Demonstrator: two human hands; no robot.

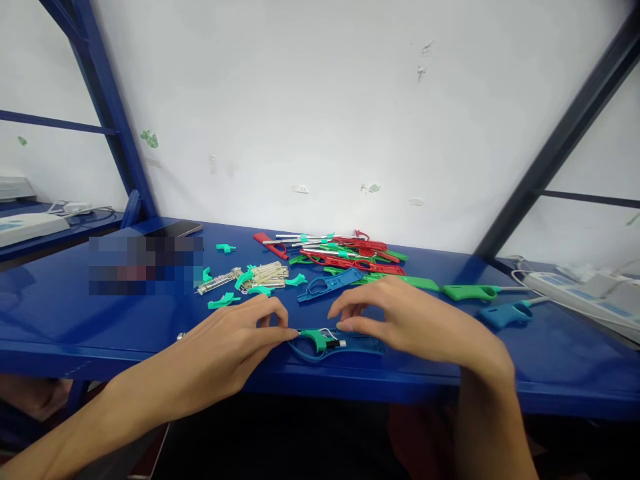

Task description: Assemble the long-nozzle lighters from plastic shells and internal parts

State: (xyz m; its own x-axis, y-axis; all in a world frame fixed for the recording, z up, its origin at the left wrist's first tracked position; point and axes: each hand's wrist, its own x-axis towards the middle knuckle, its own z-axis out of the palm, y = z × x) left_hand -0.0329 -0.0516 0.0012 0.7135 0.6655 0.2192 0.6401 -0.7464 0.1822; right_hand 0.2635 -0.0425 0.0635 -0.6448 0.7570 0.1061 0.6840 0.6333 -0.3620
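The shell [363, 343] is dark blue, long and narrow, lying lengthwise from left to right along the near edge of the tabletop [125, 327], with a curved band bowing out along its near side. At the shell's left part sits the trigger [317, 341] — bright green, curved. Just right of the trigger, within the shell's outline, a black piece [332, 345] points its pale tip rightward. A thin white wire [329, 331] — loosely bent — arches over the shell's middle.

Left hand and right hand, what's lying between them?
Head view: a blue casing with a green trigger and black part lies between the left hand and right hand.
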